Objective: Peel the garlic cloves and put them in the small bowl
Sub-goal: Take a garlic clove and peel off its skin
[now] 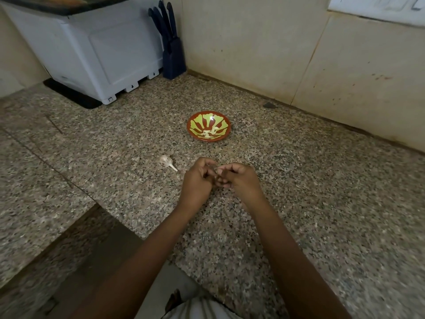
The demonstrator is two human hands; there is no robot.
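A garlic clove (215,172) is pinched between the fingertips of both hands, just above the counter (310,185). Only a small pale part of it is seen, the rest being hidden by the curled fingers. The left hand (198,180) and the right hand (242,180) are brought together, each with its fingers bent round the clove, and their fingertips are touching.

Beyond the hands, near but apart from them, the small bowl (208,139) is set on the counter. It is red with a yellow-green pattern, and a few pale peeled cloves (209,132) are seen lying in its bottom. To the left of the hands, just beside the left knuckles, a garlic bulb (166,160) is laid on its side with its stalk pointed towards the hands. Nothing is placed between the hands and the bowl.

Further back, in the corner by the tiled wall (253,47), a dark knife block (174,58) is stood upright with several handles sticking out of it. Just left of it, a white box (96,54) is set on a black mat (69,94). A small dark mark (269,105) is seen on the counter near the wall, to the right of the bowl.
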